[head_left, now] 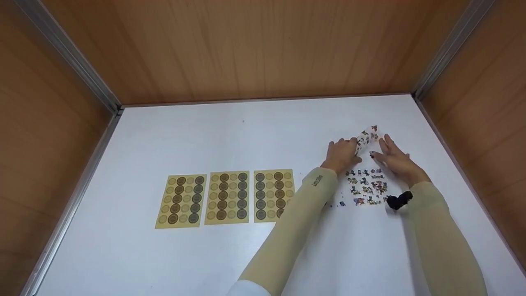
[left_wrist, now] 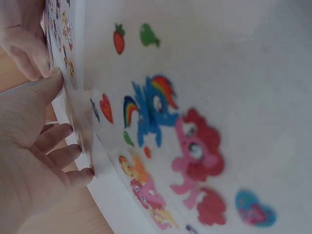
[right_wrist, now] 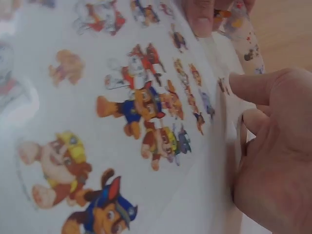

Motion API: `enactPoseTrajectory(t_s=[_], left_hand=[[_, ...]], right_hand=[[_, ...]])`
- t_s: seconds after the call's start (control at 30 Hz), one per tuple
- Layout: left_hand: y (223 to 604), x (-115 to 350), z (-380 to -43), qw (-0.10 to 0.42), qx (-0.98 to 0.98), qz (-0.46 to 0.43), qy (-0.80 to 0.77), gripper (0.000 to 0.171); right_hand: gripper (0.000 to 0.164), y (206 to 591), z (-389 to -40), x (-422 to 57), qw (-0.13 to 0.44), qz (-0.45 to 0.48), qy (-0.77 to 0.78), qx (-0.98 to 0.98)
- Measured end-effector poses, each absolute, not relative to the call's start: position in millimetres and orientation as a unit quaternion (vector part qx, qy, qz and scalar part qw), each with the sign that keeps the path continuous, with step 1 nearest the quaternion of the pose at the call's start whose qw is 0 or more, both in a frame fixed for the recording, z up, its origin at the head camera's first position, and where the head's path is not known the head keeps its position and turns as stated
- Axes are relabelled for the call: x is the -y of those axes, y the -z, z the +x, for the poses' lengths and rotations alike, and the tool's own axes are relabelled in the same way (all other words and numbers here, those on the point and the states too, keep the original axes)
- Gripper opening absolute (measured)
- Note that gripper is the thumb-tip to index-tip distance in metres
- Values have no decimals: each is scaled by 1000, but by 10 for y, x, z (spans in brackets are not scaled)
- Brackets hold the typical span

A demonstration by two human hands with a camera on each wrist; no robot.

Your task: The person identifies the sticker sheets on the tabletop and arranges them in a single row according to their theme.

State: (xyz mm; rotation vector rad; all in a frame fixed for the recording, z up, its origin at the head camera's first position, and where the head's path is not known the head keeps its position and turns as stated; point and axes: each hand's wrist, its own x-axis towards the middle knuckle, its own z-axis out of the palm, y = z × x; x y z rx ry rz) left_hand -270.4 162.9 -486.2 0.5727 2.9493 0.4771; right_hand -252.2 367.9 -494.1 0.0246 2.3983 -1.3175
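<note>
A sheet of small cartoon stickers (head_left: 364, 181) lies on the right side of the table. Above it, a curled part of a sticker sheet (head_left: 364, 138) stands up, and my left hand (head_left: 342, 155) grips its lower left edge between thumb and fingers. My right hand (head_left: 398, 160) is at the right of that curl, fingers extended, thumb apart. A small sticker (head_left: 372, 154) shows by the right thumb tip; whether it is held is unclear. Cartoon dog stickers (right_wrist: 141, 102) fill the right wrist view, and cartoon pony stickers (left_wrist: 195, 151) appear in the left one.
Three tan sheets of round stickers stand in a row to the left: a left sheet (head_left: 181, 201), a middle sheet (head_left: 227, 197) and a right sheet (head_left: 270, 193), partly covered by the left sleeve (head_left: 287, 230). Wooden panels (head_left: 263, 49) enclose the white table (head_left: 230, 135).
</note>
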Motion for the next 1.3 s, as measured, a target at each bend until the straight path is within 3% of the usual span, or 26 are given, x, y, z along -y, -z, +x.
enactPoseTrajectory(t_s=[0.2,0.37,0.47,0.7,0.87,1.1,1.3], left_hand=[[4893,-1634,-2712,29,-968,201,-148,44],[4909,-1643,-2704,36,-966,195,-165,47],[4919,-1641,-2708,37,-966,192,-168,52],[4976,-1641,-2713,35,-971,169,-165,64],[4984,-1620,-2711,38,-970,160,-179,74],[4953,-1594,-2716,13,-970,163,-179,74],[4961,-1601,-2726,10,-969,163,-187,73]], right_hand=[[83,4868,-2495,-3745,206,49,598,-773],[94,4806,-2478,-3746,209,69,595,-773],[95,4821,-2521,-3746,182,82,607,-769],[66,4788,-2518,-3614,102,79,659,-741],[41,4806,-2511,-3566,75,77,679,-726],[42,4799,-2530,-3550,75,81,677,-728],[34,4793,-2548,-3541,73,81,671,-733]])
